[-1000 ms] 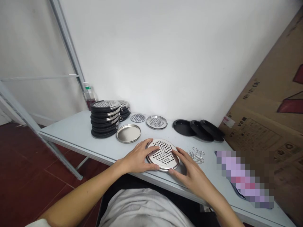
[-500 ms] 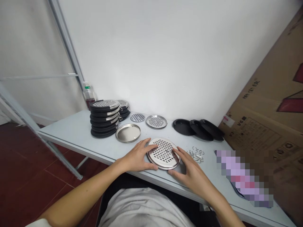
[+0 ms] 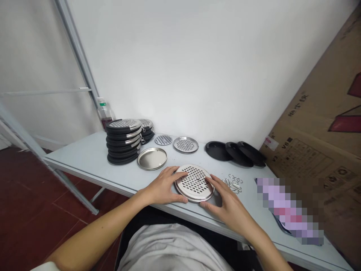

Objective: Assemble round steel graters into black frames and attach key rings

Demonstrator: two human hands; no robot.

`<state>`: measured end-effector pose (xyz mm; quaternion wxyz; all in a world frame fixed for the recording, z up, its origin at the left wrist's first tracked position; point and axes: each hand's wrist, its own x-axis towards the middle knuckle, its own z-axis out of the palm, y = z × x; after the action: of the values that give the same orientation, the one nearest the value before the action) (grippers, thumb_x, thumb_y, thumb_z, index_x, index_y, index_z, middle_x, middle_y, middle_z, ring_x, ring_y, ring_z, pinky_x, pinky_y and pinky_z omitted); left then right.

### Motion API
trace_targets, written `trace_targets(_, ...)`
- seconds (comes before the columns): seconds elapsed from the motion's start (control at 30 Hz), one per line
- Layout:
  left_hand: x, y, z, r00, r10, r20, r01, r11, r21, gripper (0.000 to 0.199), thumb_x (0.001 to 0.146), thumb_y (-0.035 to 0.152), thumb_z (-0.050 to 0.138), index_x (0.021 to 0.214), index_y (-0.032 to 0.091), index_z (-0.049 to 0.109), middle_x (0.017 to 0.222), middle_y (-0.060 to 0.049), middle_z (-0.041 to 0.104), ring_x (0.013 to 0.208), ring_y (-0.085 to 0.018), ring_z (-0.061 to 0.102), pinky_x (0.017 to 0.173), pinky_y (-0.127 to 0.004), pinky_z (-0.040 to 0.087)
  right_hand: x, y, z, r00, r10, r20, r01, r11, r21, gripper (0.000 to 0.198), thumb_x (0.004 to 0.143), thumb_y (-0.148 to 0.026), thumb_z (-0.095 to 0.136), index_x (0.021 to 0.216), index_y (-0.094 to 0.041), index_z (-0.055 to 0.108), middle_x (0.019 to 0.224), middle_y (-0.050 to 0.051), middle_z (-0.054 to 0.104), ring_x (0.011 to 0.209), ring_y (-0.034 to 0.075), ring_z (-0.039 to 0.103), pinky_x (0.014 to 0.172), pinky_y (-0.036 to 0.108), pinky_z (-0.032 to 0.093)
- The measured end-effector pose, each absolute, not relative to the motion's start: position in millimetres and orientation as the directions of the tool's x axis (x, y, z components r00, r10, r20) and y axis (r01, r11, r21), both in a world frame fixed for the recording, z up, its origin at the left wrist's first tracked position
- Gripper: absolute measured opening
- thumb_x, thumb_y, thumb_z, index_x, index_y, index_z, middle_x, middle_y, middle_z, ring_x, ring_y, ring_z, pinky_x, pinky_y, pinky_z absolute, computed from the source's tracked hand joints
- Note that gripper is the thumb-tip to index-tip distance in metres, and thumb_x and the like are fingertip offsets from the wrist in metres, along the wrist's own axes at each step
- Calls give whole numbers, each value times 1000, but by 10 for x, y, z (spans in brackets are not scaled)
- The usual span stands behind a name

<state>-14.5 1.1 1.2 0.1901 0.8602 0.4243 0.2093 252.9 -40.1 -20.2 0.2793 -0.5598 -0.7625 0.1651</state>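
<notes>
A round perforated metal disc (image 3: 194, 182), silver with rows of slot-shaped holes, lies flat at the table's front edge with a rimmed metal piece beneath it. My left hand (image 3: 166, 186) grips its left side, a finger resting on the top and the thumb at the front rim. From the right, my right hand (image 3: 224, 195) holds it the same way, fingertips on the upper face and thumb near the front rim. Just beyond my right hand lies a small heap of metal rings and clasps (image 3: 233, 183). A shallow metal lid (image 3: 152, 158) rests beyond my left hand.
Black-rimmed perforated discs stand in a tall stack (image 3: 123, 145), with a second stack (image 3: 147, 130) behind. Farther back are a small perforated plate (image 3: 163, 140) and a rimmed perforated disc (image 3: 185, 145). Several black round covers (image 3: 218, 151) overlap at right, near a cardboard box (image 3: 313, 150). A bottle (image 3: 104, 113) stands at left.
The view has shifted very slightly. Both hands keep the same hold on the perforated metal disc, and nothing else has visibly moved.
</notes>
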Motion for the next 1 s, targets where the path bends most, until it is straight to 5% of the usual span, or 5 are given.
trace_targets(0.37, -156, 17, 2, 557, 812, 174, 663, -562, 495, 94, 62, 69, 75, 143, 29, 47, 155, -14, 33, 144, -35, 27, 117, -52, 23, 2521, -400, -184, -215, 952, 219, 775, 302, -555, 71, 79, -57, 65, 139, -24, 49, 153, 13, 39, 140, 32, 37, 113, 49, 35)
trace_targets(0.5, -139, 54, 36, 510, 836, 205, 638, -527, 561, 76, 77, 64, 65, 142, 29, 48, 152, -13, 38, 141, -33, 34, 115, -49, 27, 2539, -327, -157, -130, 939, 319, 756, 302, -580, 57, 88, -55, 54, 134, -21, 52, 141, 15, 51, 128, 32, 51, 104, 48, 43)
trace_targets(0.6, -133, 143, 80, 333, 910, 248, 652, -412, 636, 69, 84, 59, 59, 141, 21, 49, 131, -14, 58, 119, -28, 56, 104, -42, 41, 2560, -236, -84, -28, 938, 345, 777, 238, -583, 55, 90, -51, 51, 135, -19, 51, 118, 15, 64, 95, 28, 66, 89, 47, 50)
trace_targets(0.7, -137, 262, 147, 259, 957, 129, 644, -271, 715, 69, 80, 60, 61, 132, 14, 57, 102, -10, 70, 90, -25, 66, 84, -35, 48, 2562, -140, 0, -3, 963, 270, 769, 175, -615, 52, 88, -48, 53, 131, -19, 54, 103, 10, 70, 73, 23, 67, 79, 43, 52)
trace_targets(1.0, -89, 418, 218, 308, 950, -60, 574, -135, 807, 47, 70, 47, 73, 102, 12, 75, 77, -4, 73, 72, -22, 65, 66, -27, 44, 2536, -71, -102, 15, 976, 215, 587, 166, -792, 47, 81, -42, 63, 123, -22, 63, 90, 6, 71, 60, 17, 64, 62, 34, 52)
